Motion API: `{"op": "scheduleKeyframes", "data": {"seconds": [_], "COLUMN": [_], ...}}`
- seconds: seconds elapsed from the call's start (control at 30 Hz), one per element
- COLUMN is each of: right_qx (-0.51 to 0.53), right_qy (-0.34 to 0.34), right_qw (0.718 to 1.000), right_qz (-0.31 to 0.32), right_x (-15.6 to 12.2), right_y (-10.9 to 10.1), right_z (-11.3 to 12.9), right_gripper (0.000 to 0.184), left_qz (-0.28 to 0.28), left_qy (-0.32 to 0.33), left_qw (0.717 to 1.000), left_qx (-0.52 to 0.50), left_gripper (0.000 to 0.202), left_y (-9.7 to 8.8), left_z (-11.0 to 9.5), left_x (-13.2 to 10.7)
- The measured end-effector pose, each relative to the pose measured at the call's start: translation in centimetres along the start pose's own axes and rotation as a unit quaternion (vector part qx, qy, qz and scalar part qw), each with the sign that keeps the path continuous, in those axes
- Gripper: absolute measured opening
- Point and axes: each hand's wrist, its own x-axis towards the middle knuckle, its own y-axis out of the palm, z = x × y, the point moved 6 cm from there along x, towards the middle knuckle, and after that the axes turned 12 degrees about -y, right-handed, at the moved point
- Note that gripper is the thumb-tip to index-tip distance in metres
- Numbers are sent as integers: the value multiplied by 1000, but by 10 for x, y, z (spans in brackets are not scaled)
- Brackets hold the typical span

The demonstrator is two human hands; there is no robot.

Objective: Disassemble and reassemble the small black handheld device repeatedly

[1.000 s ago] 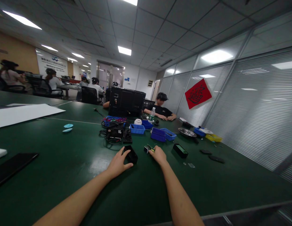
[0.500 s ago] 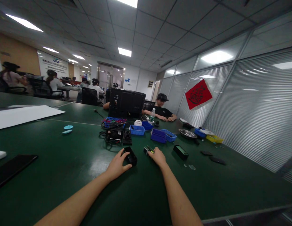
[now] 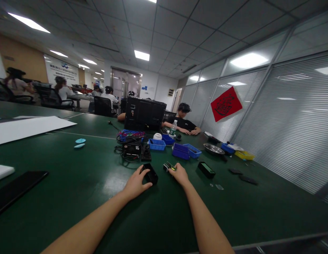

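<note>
My left hand (image 3: 136,183) grips a small open black plastic case (image 3: 153,175) by its near left side, thumb and fingers over the walls. The case sits on the green table (image 3: 164,211). Just right of it, my right hand (image 3: 181,174) pinches a small electronic module (image 3: 168,166) with a silver end and a yellow-green part. Its underside and the fingertips' exact hold are hidden. Farther right lies another black case (image 3: 206,169) with a green inside. Near that are a small ring (image 3: 211,185) and a clear flat piece (image 3: 219,187).
Beyond my hands are a black power unit with cables (image 3: 131,151), blue trays (image 3: 157,144), a water bottle (image 3: 172,128) and a metal bowl (image 3: 213,149). A monitor (image 3: 145,113) stands behind them. A person (image 3: 183,121) sits across the table. Dark flat pieces (image 3: 248,180) lie right.
The view has turned a little, so everything sits slightly farther right in the picture. Both hands keep the same holds on the black case and the module.
</note>
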Motion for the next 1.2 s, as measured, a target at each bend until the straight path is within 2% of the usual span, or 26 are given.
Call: {"op": "scheduleKeyframes", "data": {"seconds": [0.23, 0.5, 0.93, 1.2], "right_qx": [5, 3, 22, 53], "right_qy": [5, 11, 7, -5], "right_qw": [1000, 1000, 1000, 999], "right_qz": [-16, -28, 8, 3], "right_x": [-2, -2, 2, 0], "right_y": [-6, -7, 0, 2], "right_z": [4, -2, 6, 8], "right_gripper": [27, 25, 27, 26], "left_qz": [5, 0, 10, 12], "left_qy": [4, 2, -4, -7], "left_qw": [1000, 1000, 1000, 1000], "left_qx": [-3, -11, -17, -19], "left_gripper": [60, 58, 58, 58], "left_y": [0, 1, -2, -2], "left_z": [-1, 1, 0, 1], "left_x": [1, 1, -1, 0]}}
